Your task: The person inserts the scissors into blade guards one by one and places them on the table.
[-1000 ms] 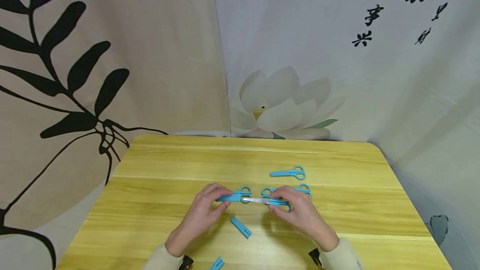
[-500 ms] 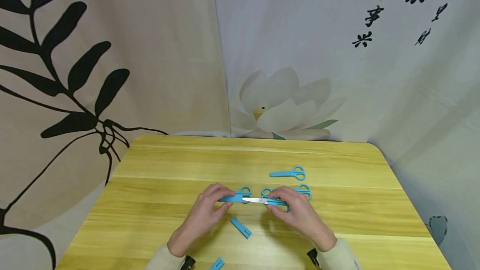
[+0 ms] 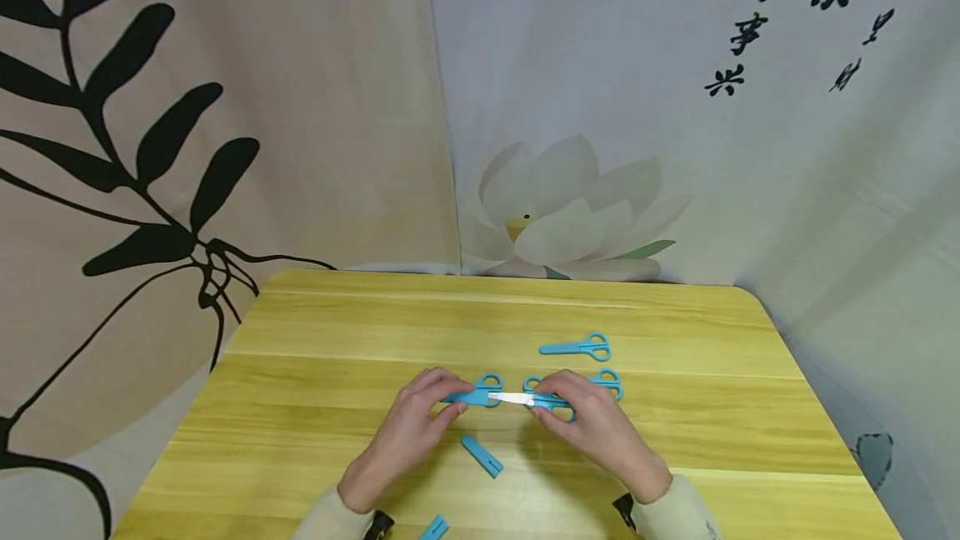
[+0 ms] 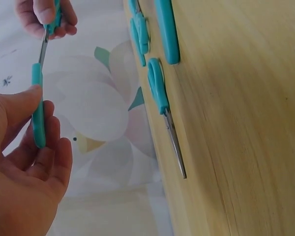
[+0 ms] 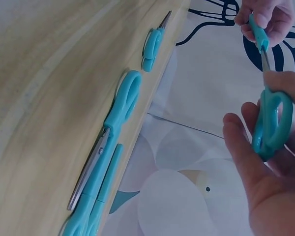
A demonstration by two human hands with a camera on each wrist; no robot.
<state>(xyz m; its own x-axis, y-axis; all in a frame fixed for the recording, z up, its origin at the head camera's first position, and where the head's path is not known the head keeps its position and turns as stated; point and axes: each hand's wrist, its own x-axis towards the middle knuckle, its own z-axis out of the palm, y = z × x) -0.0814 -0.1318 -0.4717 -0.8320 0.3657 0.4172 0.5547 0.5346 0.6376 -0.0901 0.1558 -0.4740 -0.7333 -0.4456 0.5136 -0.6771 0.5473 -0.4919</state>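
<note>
My left hand (image 3: 420, 411) pinches a blue blade cover (image 4: 37, 110) between thumb and fingers, raised over the table. Facing it, my right hand (image 3: 596, 423) holds blue-handled scissors (image 5: 275, 120) by the handles. Their closed metal blades (image 3: 513, 398) point left, with the tip right at the cover's mouth. Behind the cover in the head view show the handles of another pair of scissors (image 3: 491, 380), lying on the table; the left wrist view shows that pair's blades (image 4: 175, 142) bare. More scissors (image 3: 607, 380) lie partly hidden behind my right hand.
Covered scissors (image 3: 562, 348) lie farther back on the wooden table (image 3: 337, 332). A loose blue cover (image 3: 482, 456) lies in front of the hands, and another cover (image 3: 435, 527) is cut off by the bottom edge of the head view. Printed curtains hang behind the table.
Both hands have moved slightly toward each other, the right hand bringing the scissors a little left and the left hand shifting right. A slightly shorter length of blade shows. The things on the table stay put.
</note>
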